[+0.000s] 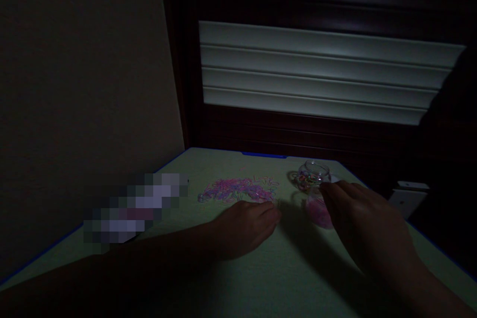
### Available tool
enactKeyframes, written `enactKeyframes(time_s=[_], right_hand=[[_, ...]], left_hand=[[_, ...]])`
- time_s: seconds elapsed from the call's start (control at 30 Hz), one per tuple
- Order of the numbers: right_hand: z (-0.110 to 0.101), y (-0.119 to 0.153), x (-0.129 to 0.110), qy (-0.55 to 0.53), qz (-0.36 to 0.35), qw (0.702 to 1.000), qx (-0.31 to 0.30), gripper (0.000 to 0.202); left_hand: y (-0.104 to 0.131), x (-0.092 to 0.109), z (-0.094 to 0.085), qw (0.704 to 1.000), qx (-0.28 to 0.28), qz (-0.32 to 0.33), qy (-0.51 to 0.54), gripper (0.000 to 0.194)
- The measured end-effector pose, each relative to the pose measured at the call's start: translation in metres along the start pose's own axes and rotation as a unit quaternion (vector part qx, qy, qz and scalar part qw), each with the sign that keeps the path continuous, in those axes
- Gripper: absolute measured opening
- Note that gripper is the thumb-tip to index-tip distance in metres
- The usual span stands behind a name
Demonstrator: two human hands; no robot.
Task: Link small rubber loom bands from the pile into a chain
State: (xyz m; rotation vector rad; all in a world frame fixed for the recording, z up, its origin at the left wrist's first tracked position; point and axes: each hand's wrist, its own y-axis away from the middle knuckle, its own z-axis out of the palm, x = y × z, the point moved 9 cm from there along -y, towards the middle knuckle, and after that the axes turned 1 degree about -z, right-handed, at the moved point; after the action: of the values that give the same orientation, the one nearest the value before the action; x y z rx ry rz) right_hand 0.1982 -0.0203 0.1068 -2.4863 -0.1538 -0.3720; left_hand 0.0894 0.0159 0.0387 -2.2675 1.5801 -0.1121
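A loose heap of thin pink and purple elastic bands [238, 190] lies spread on the table. My left hand [248, 228] is at its near right edge, low over the tabletop, with fingers curled and pressed together. Anything between those fingertips is hidden. My right hand [367, 223] reaches to the mouth of a clear jar [319, 212] filled with pink bands. Its fingers are bent together over the rim, and whatever they pinch cannot be seen. Behind that jar stands a second clear, round jar [313, 177] of multicoloured bands.
The pale tabletop [257, 283] has a blue edge. A blurred-out, light-coloured object [137, 211] lies at the left. Past the right edge is a white device [408, 201]. A wall [82, 84] and a dark slatted panel [309, 129] close off the left and back. The light is dim.
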Motion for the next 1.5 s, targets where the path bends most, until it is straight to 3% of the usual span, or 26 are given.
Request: enactKeyframes(time_s=[0.2, 0.93, 1.23, 1.37, 1.5], right_hand=[[0.009, -0.001, 0.009, 0.080, 0.032, 0.995, -0.060, 0.017], [0.015, 0.002, 0.007, 0.076, 0.014, 0.994, -0.082, 0.021], [0.002, -0.002, -0.004, 0.014, -0.011, 0.999, -0.027, 0.017], [0.012, -0.001, -0.014, -0.035, -0.046, 0.997, -0.045, 0.014], [0.027, 0.003, -0.027, -0.155, -0.074, 0.982, -0.082, 0.020]], left_hand=[[0.000, 0.000, 0.002, 1.000, -0.004, 0.003, -0.005, 0.020], [-0.001, 0.001, 0.000, 1.000, -0.007, 0.004, 0.001, 0.020], [0.000, 0.000, 0.001, 1.000, 0.001, 0.000, 0.001, 0.019], [0.001, 0.000, 0.000, 1.000, 0.009, 0.001, -0.003, 0.019], [0.000, -0.001, 0.000, 1.000, 0.016, -0.011, 0.000, 0.018]])
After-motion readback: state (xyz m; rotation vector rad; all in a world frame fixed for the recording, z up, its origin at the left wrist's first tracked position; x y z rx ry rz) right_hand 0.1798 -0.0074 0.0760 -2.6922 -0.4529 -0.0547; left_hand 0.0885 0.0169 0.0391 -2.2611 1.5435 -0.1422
